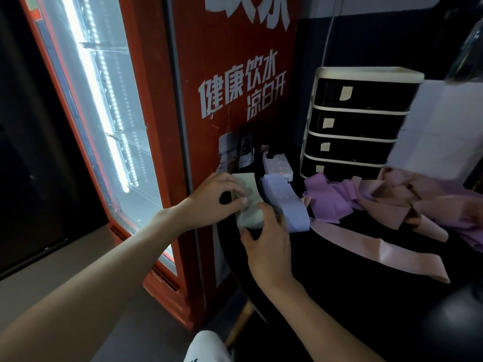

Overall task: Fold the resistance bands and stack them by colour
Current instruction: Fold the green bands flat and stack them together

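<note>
Both hands on the folded green band (249, 202) at the table's (339, 270) left edge, next to the red fridge (222, 74). Left hand (217, 197) pinches its left side w/ thumb and fingers; right hand (266, 239) grips the near end, fingers curled over it. Folded blue band (286, 202) lies just right, touching. Loose purple bands (326, 199) and pink bands (386, 231) spread further right, in front of the drawer unit (358, 121).

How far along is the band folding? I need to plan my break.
Done: a folded blue band lies on the black table. In hand: the left hand and right hand press the folded green stack. Left: loose purple bands and pink bands, still unfolded.
</note>
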`<state>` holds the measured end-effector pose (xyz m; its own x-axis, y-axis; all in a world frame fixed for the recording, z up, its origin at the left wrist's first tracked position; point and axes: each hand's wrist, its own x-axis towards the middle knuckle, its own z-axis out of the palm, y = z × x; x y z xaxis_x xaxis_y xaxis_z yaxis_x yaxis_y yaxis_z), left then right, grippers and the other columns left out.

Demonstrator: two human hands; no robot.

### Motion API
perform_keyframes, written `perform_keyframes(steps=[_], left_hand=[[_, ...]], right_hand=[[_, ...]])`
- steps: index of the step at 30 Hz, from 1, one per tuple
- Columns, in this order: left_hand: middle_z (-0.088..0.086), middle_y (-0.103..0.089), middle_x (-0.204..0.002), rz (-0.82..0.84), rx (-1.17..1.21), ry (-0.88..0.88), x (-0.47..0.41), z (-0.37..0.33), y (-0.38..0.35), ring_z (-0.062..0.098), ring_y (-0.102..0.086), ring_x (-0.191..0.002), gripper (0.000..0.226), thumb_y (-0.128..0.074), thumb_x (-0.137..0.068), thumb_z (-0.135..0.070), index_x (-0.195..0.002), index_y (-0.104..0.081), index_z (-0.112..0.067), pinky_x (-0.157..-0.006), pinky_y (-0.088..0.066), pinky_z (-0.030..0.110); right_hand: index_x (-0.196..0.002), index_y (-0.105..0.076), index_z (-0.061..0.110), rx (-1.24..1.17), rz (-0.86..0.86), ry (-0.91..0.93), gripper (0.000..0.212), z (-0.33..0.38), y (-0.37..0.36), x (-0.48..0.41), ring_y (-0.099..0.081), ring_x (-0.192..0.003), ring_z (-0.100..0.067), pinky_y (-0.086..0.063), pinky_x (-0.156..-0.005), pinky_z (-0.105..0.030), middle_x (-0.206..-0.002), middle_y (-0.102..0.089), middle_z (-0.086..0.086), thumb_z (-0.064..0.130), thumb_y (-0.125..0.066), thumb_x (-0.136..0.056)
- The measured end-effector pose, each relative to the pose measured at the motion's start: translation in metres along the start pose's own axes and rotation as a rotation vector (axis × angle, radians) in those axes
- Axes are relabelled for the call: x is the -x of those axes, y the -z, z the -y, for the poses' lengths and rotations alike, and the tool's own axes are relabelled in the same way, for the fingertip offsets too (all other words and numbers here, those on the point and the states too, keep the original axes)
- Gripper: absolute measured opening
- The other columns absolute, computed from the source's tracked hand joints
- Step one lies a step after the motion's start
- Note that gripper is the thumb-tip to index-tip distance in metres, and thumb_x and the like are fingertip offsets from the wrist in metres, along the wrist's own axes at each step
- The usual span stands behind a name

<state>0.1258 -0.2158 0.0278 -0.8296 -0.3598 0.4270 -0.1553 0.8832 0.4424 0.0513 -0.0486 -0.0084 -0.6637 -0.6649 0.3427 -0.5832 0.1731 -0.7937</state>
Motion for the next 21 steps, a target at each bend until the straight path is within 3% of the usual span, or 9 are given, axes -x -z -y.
perform_keyframes(steps=[5, 8, 17, 21], left_hand=[[-0.012, -0.058, -0.118, 0.004, -0.018, -0.017, 0.004, -0.003, -0.003, 0.004, -0.045, -0.117, 0.018, -0.063, -0.093, -0.040, -0.106, -0.070, -0.029, -0.102, -0.029, 0.022], [-0.010, -0.060, -0.117, 0.004, -0.029, -0.014, 0.006, -0.006, -0.004, 0.004, -0.046, -0.115, 0.019, -0.062, -0.093, -0.039, -0.106, -0.070, -0.028, -0.101, -0.030, 0.020], [-0.010, -0.059, -0.117, 0.051, -0.073, -0.004, 0.007, -0.016, 0.000, 0.004, -0.046, -0.114, 0.018, -0.060, -0.094, -0.041, -0.107, -0.067, -0.032, -0.098, -0.027, 0.013], [-0.010, -0.059, -0.115, 0.054, -0.082, -0.009, 0.009, -0.017, -0.002, 0.001, -0.046, -0.110, 0.018, -0.060, -0.095, -0.038, -0.109, -0.067, -0.030, -0.096, -0.029, 0.010]], right_hand=[[-0.137, -0.039, 0.030, 0.019, 0.051, 0.009, 0.060, 0.001, 0.005, 0.005, -0.057, -0.106, -0.020, -0.051, -0.092, -0.031, -0.127, -0.040, 0.000, 0.019, -0.070, -0.087], [-0.142, -0.034, 0.030, 0.050, 0.073, 0.014, 0.063, 0.001, 0.008, 0.012, -0.056, -0.107, -0.022, -0.051, -0.093, -0.038, -0.130, -0.036, -0.001, 0.021, -0.067, -0.089], [-0.139, -0.039, 0.024, 0.039, 0.049, 0.011, 0.060, 0.003, 0.030, 0.013, -0.061, -0.095, -0.022, -0.056, -0.081, -0.039, -0.128, -0.040, -0.002, 0.018, -0.068, -0.086], [-0.140, -0.038, 0.022, 0.060, 0.070, 0.008, 0.061, 0.002, 0.038, 0.016, -0.060, -0.097, -0.021, -0.055, -0.082, -0.035, -0.130, -0.039, -0.002, 0.019, -0.067, -0.087]])
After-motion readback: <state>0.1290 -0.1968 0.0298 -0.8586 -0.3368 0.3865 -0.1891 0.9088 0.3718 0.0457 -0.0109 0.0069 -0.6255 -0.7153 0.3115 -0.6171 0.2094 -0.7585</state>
